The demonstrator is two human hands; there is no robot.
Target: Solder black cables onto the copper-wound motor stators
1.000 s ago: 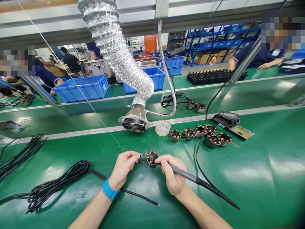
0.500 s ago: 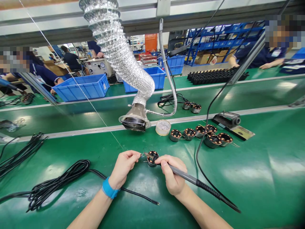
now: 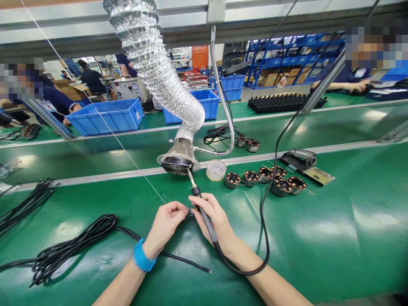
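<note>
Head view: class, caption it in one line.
Right hand holds soldering iron tip-up; left hand pinches beside it.

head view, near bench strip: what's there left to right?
Loose black leads → coiled black cable → left hand → right hand with soldering iron → row of wound stators → iron stand.

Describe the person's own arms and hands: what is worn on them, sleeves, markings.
Both forearms are bare, with no sleeves in view. The left hand has a plain blue wristband around its wrist. The right hand wears no glove, band or watch. No rings or markings show on the fingers.
</note>
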